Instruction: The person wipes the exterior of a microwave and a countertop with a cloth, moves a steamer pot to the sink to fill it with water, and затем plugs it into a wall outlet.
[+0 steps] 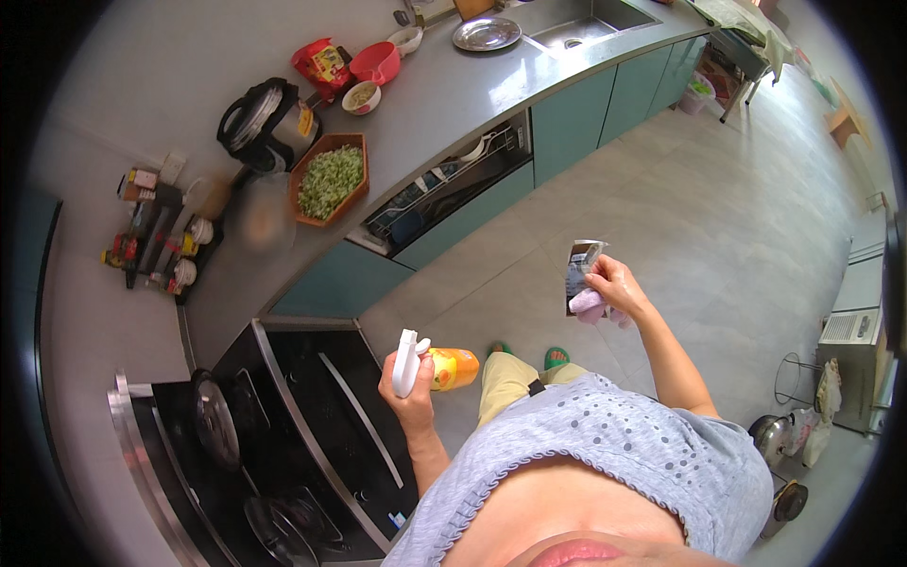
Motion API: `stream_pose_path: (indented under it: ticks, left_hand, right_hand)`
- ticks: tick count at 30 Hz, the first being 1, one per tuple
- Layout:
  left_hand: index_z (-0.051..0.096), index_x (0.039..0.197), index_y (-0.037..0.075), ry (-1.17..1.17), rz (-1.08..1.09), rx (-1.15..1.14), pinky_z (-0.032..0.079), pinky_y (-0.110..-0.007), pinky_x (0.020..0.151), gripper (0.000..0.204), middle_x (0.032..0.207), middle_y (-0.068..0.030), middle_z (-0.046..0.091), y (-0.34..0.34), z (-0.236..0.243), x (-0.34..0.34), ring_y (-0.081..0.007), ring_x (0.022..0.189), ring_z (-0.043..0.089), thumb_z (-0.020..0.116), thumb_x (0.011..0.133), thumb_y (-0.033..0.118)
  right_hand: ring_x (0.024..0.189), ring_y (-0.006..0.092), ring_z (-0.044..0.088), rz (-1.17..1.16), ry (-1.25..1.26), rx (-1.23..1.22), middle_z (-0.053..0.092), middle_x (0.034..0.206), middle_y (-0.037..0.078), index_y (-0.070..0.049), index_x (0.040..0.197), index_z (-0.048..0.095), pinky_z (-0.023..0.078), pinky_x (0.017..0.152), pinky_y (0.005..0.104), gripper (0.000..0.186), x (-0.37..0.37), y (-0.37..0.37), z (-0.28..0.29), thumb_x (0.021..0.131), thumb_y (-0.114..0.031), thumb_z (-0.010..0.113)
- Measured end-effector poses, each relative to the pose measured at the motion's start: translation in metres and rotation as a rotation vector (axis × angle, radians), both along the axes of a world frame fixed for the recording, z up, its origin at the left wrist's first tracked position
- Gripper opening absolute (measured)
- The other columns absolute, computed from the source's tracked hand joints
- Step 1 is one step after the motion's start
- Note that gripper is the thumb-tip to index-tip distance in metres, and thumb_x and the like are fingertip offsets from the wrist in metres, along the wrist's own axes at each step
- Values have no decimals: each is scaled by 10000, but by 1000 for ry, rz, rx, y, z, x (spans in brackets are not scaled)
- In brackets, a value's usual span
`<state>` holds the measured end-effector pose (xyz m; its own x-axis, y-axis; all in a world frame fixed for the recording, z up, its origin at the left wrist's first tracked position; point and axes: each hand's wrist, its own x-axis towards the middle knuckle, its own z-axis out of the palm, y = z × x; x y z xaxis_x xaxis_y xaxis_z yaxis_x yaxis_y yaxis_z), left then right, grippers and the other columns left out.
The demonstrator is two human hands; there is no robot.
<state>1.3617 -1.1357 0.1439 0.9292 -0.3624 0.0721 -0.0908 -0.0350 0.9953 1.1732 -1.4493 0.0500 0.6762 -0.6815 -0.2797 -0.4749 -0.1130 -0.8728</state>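
My left hand is closed around the neck of a spray bottle with a white trigger head and an orange-yellow body. The bottle lies tilted on its side in the air, near the edge of the black stove. Out over the floor, my right hand pinches a flat dark packet with a greyish, partly see-through top. A pale pink cloth hangs bunched under the same hand, its folds partly covered by the fingers.
Left of me stands the stove, with lidded pans on it. Along the grey counter are a basket of chopped greens, a pressure cooker, bowls and a metal plate. Below, a dish rack drawer shows.
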Motion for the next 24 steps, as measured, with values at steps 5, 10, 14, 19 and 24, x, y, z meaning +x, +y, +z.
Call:
stream_pose_path:
  ticks: [5,10,14,19,24]
  left_hand:
    - [631,920,-24,9,-74,55,475,-259,742,184,817,-56,660,-59,-9,62,-113,757,601,677,764,61]
    - [631,916,-21,-93,-237,62,484,-261,721,178,795,-53,659,-143,-1,144,-109,736,601,691,768,57]
    - [627,930,-17,-158,-321,20,495,-269,741,193,817,-60,673,-213,14,204,-112,750,615,698,761,43]
    - [620,928,-19,-225,-328,-26,493,-280,760,194,808,-66,670,-287,24,250,-119,749,614,698,761,41]
    - [619,972,-40,-163,-263,-9,489,-283,766,214,836,-75,662,-365,16,263,-131,775,615,671,780,37]
  right_hand:
    - [648,100,502,-74,-27,17,556,678,17,-39,779,525,439,596,281,172,57,-54,-8,820,-166,634]
    - [644,98,504,-216,-64,50,555,679,8,-43,775,532,438,596,277,180,105,-101,-1,821,-179,641]
    - [659,91,503,-284,-50,17,557,691,3,-37,779,534,438,605,273,184,130,-157,8,823,-178,643]
    - [669,90,500,-277,-73,-81,558,704,-1,-40,783,540,437,613,267,183,169,-238,11,824,-185,645]
    - [684,90,513,-186,-162,19,575,738,4,-52,810,557,448,629,265,157,222,-330,1,822,-179,648]
